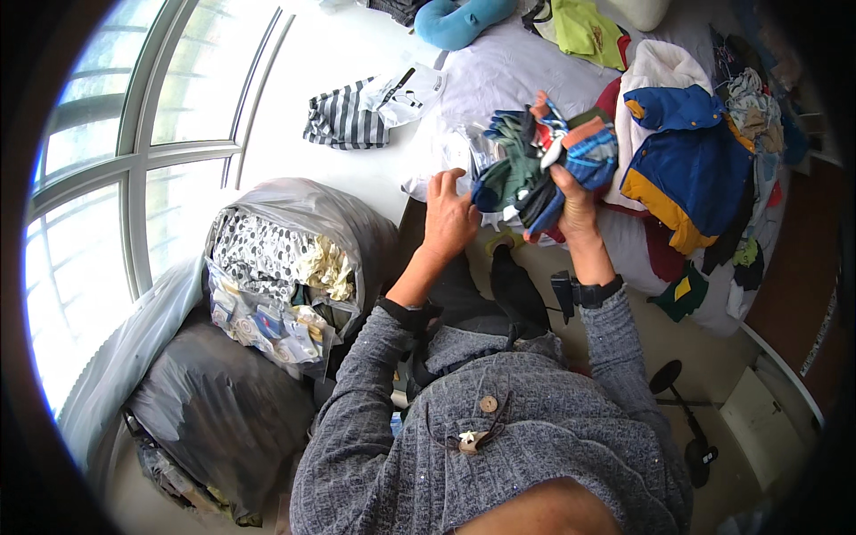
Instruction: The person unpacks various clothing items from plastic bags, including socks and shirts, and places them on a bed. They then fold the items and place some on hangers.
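Note:
A thick bunch of mixed socks (525, 170), in dark green, navy, black and striped blue with orange, is gripped from its right side by my right hand (579, 206). My left hand (451, 212) is at the bunch's left edge with its fingers bent; whether they pinch anything is hidden. Just beyond the left fingers lies clear plastic wrapping (461, 147) at the bed's edge. To the right of the bunch, a blue and yellow padded jacket (692, 164) with white fleece lining rests on the bed (501, 73).
A grey plastic bag (314, 194) stuffed with cloth and packets stands at left, above another dark bag (221, 408). Striped fabric (348, 117) lies on the white ledge (321, 53). A blue neck pillow (461, 23) and a lime garment (585, 33) are farther back.

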Action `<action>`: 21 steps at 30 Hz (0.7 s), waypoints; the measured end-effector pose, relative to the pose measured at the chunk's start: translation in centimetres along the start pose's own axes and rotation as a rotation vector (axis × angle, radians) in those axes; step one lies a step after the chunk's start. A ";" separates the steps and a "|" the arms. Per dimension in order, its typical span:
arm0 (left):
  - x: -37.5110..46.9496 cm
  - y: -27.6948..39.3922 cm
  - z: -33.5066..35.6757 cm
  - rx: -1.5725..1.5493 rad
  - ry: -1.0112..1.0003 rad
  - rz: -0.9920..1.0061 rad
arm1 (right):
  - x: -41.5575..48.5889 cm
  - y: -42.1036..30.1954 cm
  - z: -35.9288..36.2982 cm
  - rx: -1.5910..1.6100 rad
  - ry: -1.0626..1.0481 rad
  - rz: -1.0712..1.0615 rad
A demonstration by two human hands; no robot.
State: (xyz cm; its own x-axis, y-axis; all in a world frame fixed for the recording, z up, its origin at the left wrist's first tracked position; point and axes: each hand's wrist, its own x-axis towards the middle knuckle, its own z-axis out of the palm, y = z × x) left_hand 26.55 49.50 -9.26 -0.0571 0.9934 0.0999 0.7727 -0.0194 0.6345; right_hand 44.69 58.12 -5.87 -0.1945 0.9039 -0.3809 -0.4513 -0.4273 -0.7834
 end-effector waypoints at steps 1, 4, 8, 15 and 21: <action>0.1 0.1 0.2 -0.025 0.012 -0.002 | 0.5 0.5 0.5 -0.030 -0.009 -0.039; 0.1 0.0 0.7 -0.005 0.021 0.045 | 1.8 1.3 1.2 0.088 -0.037 0.128; -0.3 -0.8 0.5 -0.137 0.059 0.019 | 2.8 0.8 1.1 0.325 -0.083 0.261; -0.3 0.5 2.6 0.116 0.175 0.071 | 2.8 2.0 3.4 0.118 -0.189 0.444; 0.7 1.0 3.4 -0.186 0.302 -0.163 | 5.1 3.1 6.1 0.275 -0.307 0.468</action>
State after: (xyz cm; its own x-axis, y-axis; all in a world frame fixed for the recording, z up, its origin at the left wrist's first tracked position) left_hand 29.44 50.53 -11.11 -0.3751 0.9073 0.1899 0.6115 0.0883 0.7863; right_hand 36.98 61.49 -7.23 -0.6489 0.6042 -0.4626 -0.4577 -0.7955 -0.3970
